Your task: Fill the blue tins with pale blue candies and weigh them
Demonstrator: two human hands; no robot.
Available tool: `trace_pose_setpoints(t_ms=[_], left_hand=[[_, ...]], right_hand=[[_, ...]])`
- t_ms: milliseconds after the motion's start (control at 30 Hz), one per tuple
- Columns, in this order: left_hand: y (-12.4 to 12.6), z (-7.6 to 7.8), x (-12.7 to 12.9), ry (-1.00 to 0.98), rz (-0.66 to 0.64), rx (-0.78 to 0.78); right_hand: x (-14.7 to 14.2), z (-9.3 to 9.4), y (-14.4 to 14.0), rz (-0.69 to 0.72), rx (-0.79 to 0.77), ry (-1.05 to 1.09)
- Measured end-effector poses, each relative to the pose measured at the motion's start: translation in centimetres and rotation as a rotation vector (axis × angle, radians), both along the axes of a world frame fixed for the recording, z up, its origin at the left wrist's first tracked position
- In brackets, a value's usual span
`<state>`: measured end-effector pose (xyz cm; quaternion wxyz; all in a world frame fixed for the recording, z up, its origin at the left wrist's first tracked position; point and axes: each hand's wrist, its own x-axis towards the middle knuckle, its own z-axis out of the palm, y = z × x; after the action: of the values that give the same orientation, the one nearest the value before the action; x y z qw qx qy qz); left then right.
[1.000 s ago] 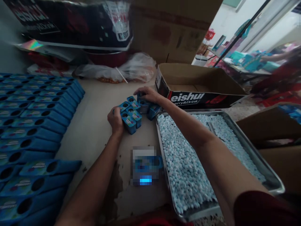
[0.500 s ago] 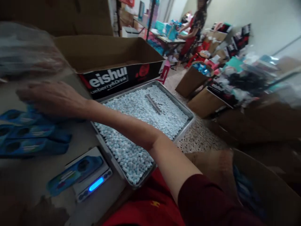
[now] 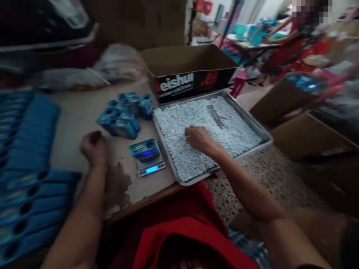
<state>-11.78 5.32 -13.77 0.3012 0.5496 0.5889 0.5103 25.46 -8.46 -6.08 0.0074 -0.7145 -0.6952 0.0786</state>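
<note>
- Behind the work is a cluttered room with a speckled floor (image 3: 232, 188) and another person (image 3: 284, 50) at a far table; nearer, your bench (image 3: 75, 99) runs under and beyond your left hand (image 3: 94, 146).
- Your right hand (image 3: 199, 139) is over the metal tray (image 3: 165, 149), its bent fingers down on the small pale pieces (image 3: 182, 123); you can't tell whether any are pinched.
- Your left hand hovers or rests by the bench's dark patch, loosely curled; blur hides whether it holds anything.
- The single blue box (image 3: 143, 152) sits on the small scale (image 3: 151, 170) between your hands: left of the right one, right of the left one, with neither clearly nearer. Its long axis runs roughly from hand to hand, and its dark round opening (image 3: 150, 144) is at the end toward your right hand.
- Just beyond your left hand, to its right, stands a cluster of blue boxes (image 3: 123, 127); to its left are packed rows of them (image 3: 42, 123).
- Beyond your right hand, slightly right, a flat strip (image 3: 215, 116) lies on the pieces; farther off is a carton (image 3: 179, 84).
- The scale's reading is illegible, the box covers part of its plate, and the left rows are cut off by the frame.
</note>
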Motion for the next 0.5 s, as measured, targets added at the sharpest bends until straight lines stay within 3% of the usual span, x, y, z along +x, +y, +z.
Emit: trace_pose_setpoints(t_ms=[67,233,400,500], left_hand=[[-0.8,-1.4,-1.8,0.004,0.08,0.004],[-2.3,-3.5,-2.8,-0.022,0.025,-0.016],[-1.9,-2.6,-2.8,-0.038,-0.009,-0.062],[-1.6,-1.8,-2.7,-0.081,0.022,-0.091]], right_hand=[[0.4,0.4,0.6,0.018,-0.01,0.067],[2.3,1.0,0.9,-0.1,0.057,0.393],[2.4,1.1,0.4,-0.352,-0.038,1.062],[1.1,1.3,0.1,-0.441,-0.105,1.33]])
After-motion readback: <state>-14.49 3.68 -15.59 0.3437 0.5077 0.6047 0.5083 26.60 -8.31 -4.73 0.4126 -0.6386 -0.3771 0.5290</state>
